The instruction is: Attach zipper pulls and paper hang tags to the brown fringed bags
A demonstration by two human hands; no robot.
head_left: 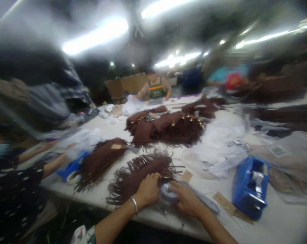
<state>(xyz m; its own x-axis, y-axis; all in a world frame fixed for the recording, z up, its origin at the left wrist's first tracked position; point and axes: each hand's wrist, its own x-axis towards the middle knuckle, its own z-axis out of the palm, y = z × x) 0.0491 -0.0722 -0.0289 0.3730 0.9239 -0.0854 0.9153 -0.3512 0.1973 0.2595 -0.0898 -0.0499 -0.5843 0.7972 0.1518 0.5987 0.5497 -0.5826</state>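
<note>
A dark brown fringed fabric piece with a gold-coloured zipper lies flat near the table's front edge. My left hand, a silver bangle on its wrist, is closed on its near right edge by the zipper. My right hand is just to the right, its fingers bent around a pale rounded object; blur hides what kind it is. A small tan tag lies just beyond the right hand. Partly behind that forearm is a long grey item.
A blue tape dispenser stands at right beside brown card strips. White plastic bags and a brown fringed pile lie farther back. Another fringed piece is at left. Co-workers are at left, across the table and back right.
</note>
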